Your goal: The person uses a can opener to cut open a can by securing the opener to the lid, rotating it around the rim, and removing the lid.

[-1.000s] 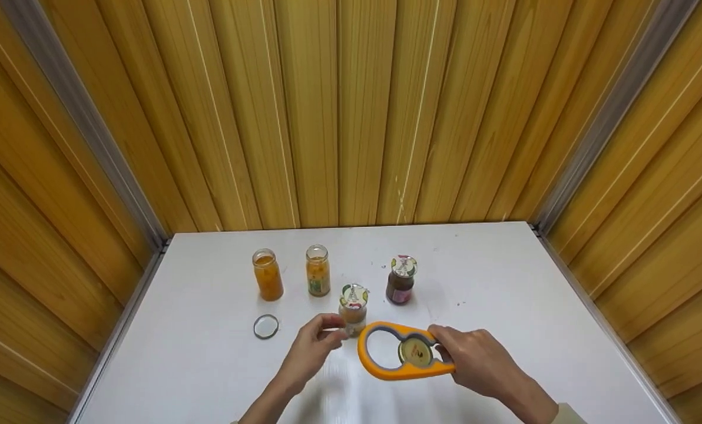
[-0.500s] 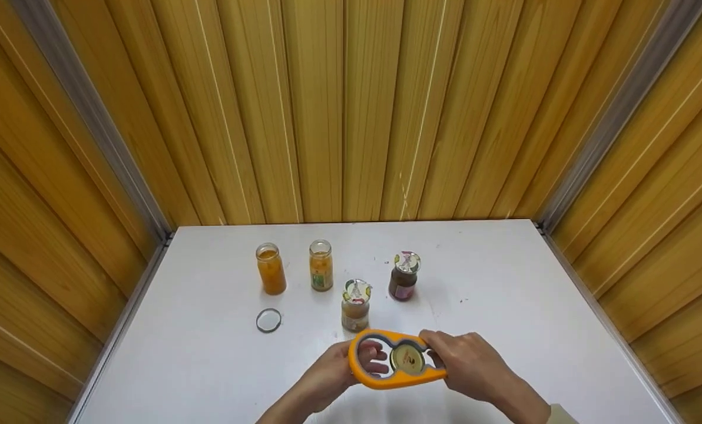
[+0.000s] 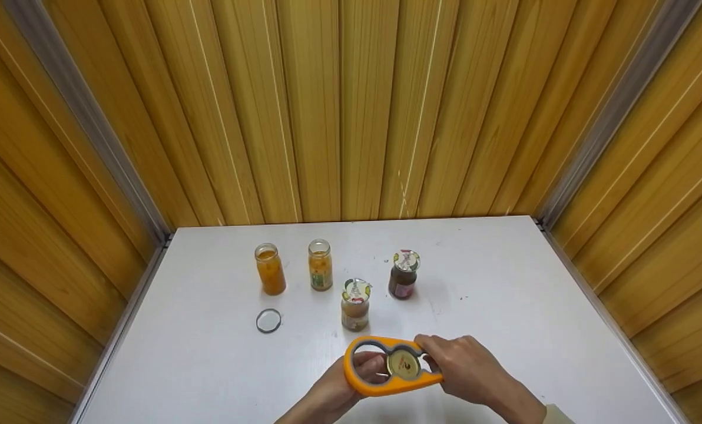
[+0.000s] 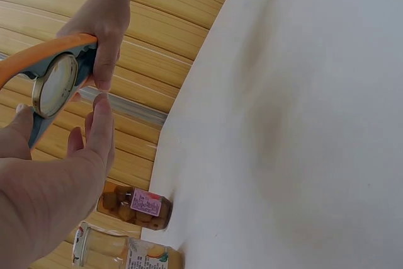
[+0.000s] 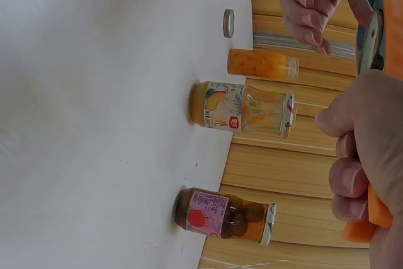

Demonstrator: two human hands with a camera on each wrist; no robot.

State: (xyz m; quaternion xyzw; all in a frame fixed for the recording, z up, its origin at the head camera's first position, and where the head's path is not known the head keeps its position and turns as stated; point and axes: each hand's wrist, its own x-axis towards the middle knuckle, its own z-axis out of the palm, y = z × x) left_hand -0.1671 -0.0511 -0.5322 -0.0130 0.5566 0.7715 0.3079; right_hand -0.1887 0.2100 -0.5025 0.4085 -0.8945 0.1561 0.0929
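Two hands in play, both raised over the near part of the white table [image 3: 504,282]. Right hand [image 3: 474,368] gripped the handle end of the orange opener [image 3: 399,387]. Left hand [image 3: 334,388] held nothing I could see: fingers loose, mostly extended, thumb spread away from them. Gold lid [image 3: 404,365] sat in the opener's grey-lined inner hole, between big loop and handle

Key relation, my read: lid to left hand. Lid lay just to the right of the left digits, which showed through the big loop in the head view. Left wrist view put the thumb near one side of the lid, fingers toward the other. Contact: couldn't tell. Opener's long axis ran roughly left-right, loop end at the left hand, so left was the free hand close to the lid

Nearest obstacle: pale jar [image 3: 356,312], upright just beyond the loop. Dark jar [image 3: 403,285] farther back, right of it. Two lidless orange jars, one [image 3: 320,271] behind-left, the other [image 3: 270,274] farther left; loose lid [image 3: 268,321] flat in front of that one

Edges: back edge ran along the wood-look wall [image 3: 360,118], front edge out of frame. Most room to move: right of the dark jar and the near side
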